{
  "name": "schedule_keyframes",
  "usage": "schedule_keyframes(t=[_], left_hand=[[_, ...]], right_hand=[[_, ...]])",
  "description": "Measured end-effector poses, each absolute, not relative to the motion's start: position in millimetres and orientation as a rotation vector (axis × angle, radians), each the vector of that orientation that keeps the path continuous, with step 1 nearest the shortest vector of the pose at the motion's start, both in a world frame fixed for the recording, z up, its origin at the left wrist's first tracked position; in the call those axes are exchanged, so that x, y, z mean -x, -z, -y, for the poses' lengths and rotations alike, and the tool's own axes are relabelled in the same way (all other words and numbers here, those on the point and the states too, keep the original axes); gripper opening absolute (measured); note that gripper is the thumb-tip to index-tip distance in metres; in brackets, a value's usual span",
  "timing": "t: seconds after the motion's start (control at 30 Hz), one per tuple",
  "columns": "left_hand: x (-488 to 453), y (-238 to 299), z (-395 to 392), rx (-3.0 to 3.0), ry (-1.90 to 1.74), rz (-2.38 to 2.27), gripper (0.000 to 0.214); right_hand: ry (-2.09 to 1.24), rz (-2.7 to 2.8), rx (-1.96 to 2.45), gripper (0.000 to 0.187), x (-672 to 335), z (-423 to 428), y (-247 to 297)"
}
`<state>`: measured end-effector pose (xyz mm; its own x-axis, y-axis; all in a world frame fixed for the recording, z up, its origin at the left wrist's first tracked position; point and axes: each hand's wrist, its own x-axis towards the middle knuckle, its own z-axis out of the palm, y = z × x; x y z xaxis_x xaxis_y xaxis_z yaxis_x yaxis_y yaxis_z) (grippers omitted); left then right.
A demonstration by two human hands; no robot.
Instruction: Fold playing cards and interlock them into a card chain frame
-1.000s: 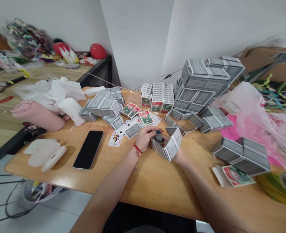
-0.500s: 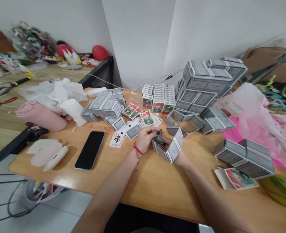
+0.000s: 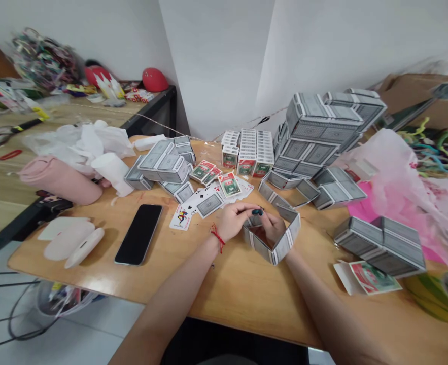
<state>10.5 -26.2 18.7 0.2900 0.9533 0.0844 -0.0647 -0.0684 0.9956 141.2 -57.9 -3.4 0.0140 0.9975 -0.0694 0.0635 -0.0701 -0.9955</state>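
A ring-shaped frame of grey-backed playing cards [image 3: 286, 243], bent into angled walls, is held above the table. My left hand [image 3: 233, 221], with a red string at the wrist, pinches its far left edge. My right hand [image 3: 273, 229] reaches inside the frame, its fingers closed at the same edge, fingertips meeting my left ones. What lies between the fingertips is hidden. Just behind, a similar open card frame [image 3: 308, 191] rests on the table. Loose playing cards [image 3: 210, 204], a joker [image 3: 181, 218] among them, are spread left of my hands, with a card box [image 3: 229, 185] on top.
A tall stack of card blocks [image 3: 315, 124] stands back right, beside rows of card boxes [image 3: 247, 152]. More card blocks [image 3: 165, 162] are at left and right [image 3: 379, 243]. A phone [image 3: 139, 234], a white case [image 3: 84, 247] and a tape roll [image 3: 437, 296] lie around.
The card frame has been turned and opened wider, its right wall swinging outward. My right hand has come up inside it to meet my left fingertips. The view has shifted slightly.
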Motion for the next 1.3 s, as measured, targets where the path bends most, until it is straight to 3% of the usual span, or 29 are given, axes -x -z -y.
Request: schedule_keyframes(t=[0.17, 0.47, 0.7, 1.0, 1.17, 1.3], left_hand=[[-8.7, -16.3, 24.5, -1.369, -1.037, -0.882, 0.022], [-12.0, -15.2, 23.5, -1.176, -1.117, -0.880, 0.023], [-11.3, -10.3, 20.6, -1.051, -1.188, -0.877, 0.023], [-12.4, -11.5, 20.7, -0.991, -1.222, -0.890, 0.024], [-9.5, -10.1, 17.3, -0.963, -1.249, -0.925, 0.023], [-8.7, -8.5, 15.7, -1.050, -1.267, -0.975, 0.022]], right_hand=[[-1.033, 1.394, 1.423, 0.043, -144.5, 57.6, -11.8], [-1.331, 1.260, 1.229, 0.036, -142.1, 57.2, -1.4], [-1.527, 1.321, 1.052, 0.041, -148.9, 55.7, 3.4], [-1.525, 1.330, 1.028, 0.044, -147.8, 58.1, -9.2], [-1.718, 1.187, 0.909, 0.045, -145.7, 60.3, -9.4], [-1.627, 1.178, 0.893, 0.045, -145.3, 57.7, -5.6]])
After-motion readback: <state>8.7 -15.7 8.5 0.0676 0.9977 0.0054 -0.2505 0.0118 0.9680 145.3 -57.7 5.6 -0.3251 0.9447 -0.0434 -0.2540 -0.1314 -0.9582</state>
